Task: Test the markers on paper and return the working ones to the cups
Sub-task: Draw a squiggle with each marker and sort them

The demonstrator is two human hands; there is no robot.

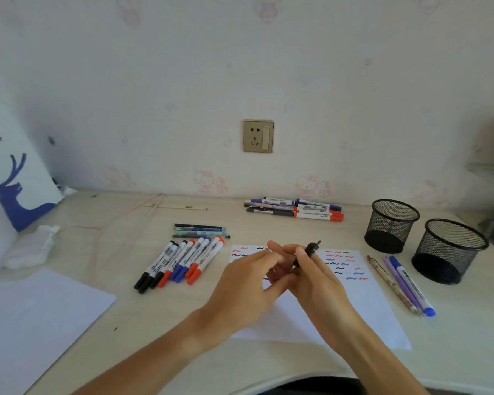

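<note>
My right hand (317,277) grips a black pen (311,249) above the test paper (362,303), its tip pointing up and away. My left hand (248,283) meets it from the left, fingers at the pen's lower end; whether they hold a cap is hidden by blur. The paper carries red, blue and black squiggles. Two black mesh cups (391,225) (447,249) stand at the right with nothing visible inside. A row of capped markers (180,260) lies left of the paper. Another pile of markers (294,209) lies near the wall.
Several slim pens (200,230) lie behind the marker row. Three pens (402,283) lie between the paper and the nearer cup. A blank sheet (37,317) sits at front left, a crumpled tissue (32,246) and white deer bag (15,178) at far left.
</note>
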